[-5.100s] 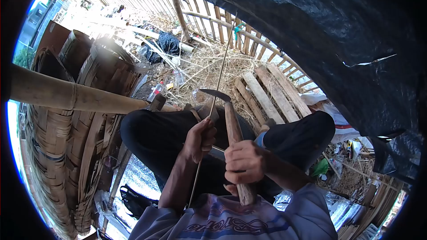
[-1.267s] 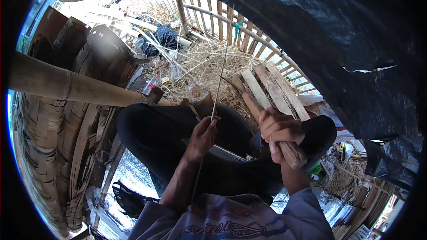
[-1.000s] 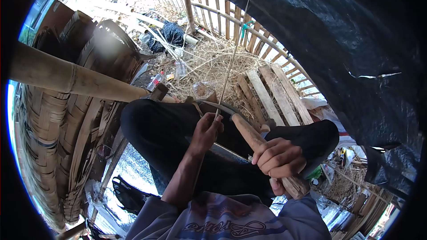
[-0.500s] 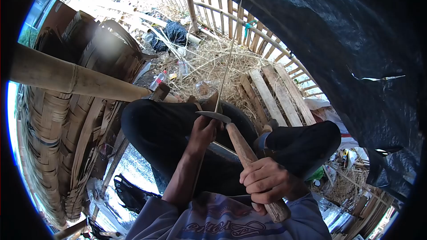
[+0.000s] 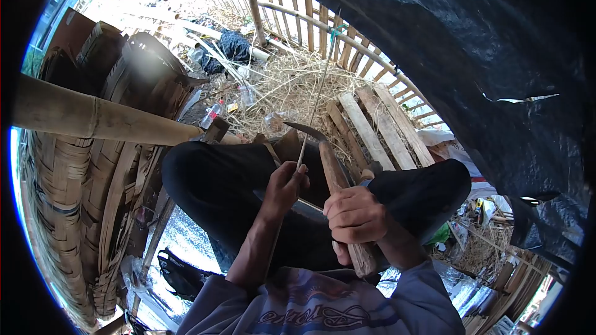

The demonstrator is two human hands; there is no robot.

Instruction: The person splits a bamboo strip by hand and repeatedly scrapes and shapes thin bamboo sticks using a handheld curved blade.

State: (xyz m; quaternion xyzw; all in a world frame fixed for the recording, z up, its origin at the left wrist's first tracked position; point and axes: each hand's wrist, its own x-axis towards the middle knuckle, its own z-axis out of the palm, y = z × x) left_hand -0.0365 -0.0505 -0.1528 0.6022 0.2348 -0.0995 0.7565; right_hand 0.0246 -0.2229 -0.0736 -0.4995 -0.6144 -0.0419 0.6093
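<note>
Because the head camera looks steeply down, both grips are plain. The left hand (image 5: 282,191) is closed on a thin strip (image 5: 303,154), pinching it between thumb and fingers; the strip reaches forward from that hand and back beside the forearm (image 5: 251,253), probably so that the arm steadies the trailing part. The right hand (image 5: 356,218) is wrapped around the wooden handle of a sickle (image 5: 334,169), its butt sticking out below the fist, a hold that seems chosen for firm control. Its curved blade (image 5: 306,129) crosses the strip just ahead of the left hand; whether they touch cannot be told. Beyond the hands lie straw (image 5: 288,90) and wooden slats (image 5: 370,127), perhaps set aside out of the way. As for writing, the shirt (image 5: 292,291) nearest the body, behind both hands, bears ornate lettering that I cannot read surely. Forward and left of the left hand, a bottle (image 5: 213,113) has a red label, too small to make out.
</note>
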